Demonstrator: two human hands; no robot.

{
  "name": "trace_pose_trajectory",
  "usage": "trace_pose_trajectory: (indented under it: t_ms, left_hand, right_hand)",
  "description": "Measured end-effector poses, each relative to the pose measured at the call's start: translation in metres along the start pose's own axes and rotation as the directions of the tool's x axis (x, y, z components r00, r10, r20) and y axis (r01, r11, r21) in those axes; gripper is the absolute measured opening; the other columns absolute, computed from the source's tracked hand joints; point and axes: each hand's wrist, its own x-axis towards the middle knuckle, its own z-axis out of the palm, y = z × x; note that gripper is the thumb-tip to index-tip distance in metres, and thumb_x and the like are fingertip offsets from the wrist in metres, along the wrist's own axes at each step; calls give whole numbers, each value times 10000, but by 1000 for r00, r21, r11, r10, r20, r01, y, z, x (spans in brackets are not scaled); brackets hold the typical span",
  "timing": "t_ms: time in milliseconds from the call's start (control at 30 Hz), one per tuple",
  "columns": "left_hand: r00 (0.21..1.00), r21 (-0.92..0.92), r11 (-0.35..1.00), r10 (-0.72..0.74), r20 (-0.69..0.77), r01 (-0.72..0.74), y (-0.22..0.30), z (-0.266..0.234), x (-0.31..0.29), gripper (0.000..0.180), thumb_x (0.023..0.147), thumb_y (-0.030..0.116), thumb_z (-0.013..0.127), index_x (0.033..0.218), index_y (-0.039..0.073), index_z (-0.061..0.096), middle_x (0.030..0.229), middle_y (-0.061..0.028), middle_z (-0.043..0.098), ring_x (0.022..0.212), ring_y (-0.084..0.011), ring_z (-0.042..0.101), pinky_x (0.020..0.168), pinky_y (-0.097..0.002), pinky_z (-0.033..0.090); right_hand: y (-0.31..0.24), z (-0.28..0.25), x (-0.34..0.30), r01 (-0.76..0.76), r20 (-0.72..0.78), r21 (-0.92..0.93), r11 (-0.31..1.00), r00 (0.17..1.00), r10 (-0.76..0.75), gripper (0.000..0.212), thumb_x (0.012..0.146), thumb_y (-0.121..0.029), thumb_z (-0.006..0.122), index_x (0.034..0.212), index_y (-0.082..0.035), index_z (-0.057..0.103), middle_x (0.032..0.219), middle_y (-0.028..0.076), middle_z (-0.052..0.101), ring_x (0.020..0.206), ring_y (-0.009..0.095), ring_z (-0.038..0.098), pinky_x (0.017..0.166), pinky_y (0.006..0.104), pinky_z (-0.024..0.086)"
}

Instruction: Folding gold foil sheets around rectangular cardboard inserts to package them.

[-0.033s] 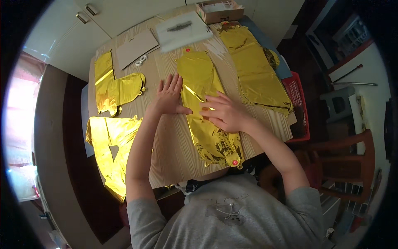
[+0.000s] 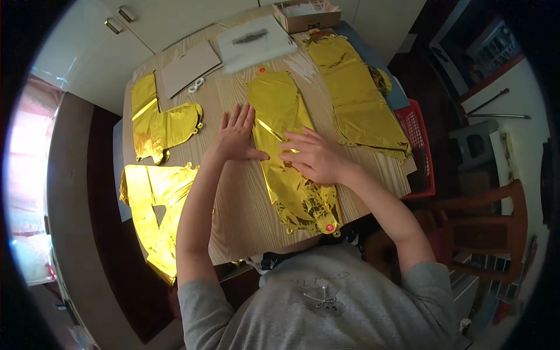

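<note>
A flat gold foil balloon (image 2: 286,189) lies lengthwise before me on the wooden table, its near end crumpled. Small red dots mark its two ends. My left hand (image 2: 236,140) is open along the balloon's left edge, fingers pointing away and thumb reaching to the foil. Over the middle of the balloon, my right hand (image 2: 315,156) has its fingers apart and slightly bent, with fingertips at the foil. Neither hand grips anything. The right hand hides part of the balloon's middle and right edge.
At the left lie an L-shaped gold foil balloon (image 2: 149,119) and another with a triangular hole (image 2: 140,189). A large folded one (image 2: 356,87) lies at right, near a red basket (image 2: 430,157). Farther back are cardboard (image 2: 189,67), white tape rolls (image 2: 197,86), a translucent sheet (image 2: 254,49) and a box (image 2: 306,22).
</note>
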Motion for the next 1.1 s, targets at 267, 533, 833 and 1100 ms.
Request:
trace_pose_trajectory:
  t_ms: [267,533,833,1100]
  left_hand:
    - [999,47,999,-13,32,12,1,0,2,1455,488,826,690,1510,-35,115,1590,-197,119,1475,-361,96,1167,-544,136]
    - [1000,26,1000,-9,30,8,0,1,1,1468,487,859,656,1508,-42,108,1590,-199,118,1475,-362,95,1169,-544,129]
    - [1000,21,1000,9,-3,-9,-1,6,1,1478,484,881,627,1505,-51,103,1583,-210,138,1468,-380,111,1163,-555,134]
    - [1000,26,1000,3,-6,-3,1,3,1,1481,478,877,634,1506,-48,104,1583,-207,137,1467,-376,120,1164,-552,139]
  right_hand:
    - [-3,1,29,10,93,235,972,995,-33,309,847,-120,604,1147,-93,672,1198,70,652,1159,265,577,1012,396,432]
    - [0,15,16,55,92,60,997,994,-60,285,863,-184,632,1127,-90,681,1249,85,621,1221,262,533,1046,409,405]
    - [-34,33,2,131,87,-2,991,988,-130,352,840,-232,649,1171,-110,644,1284,66,592,1241,251,518,1065,414,379]
    - [-44,35,-2,69,162,-34,997,985,-62,348,894,-245,564,1213,-116,616,1317,64,571,1281,244,484,1100,434,343]
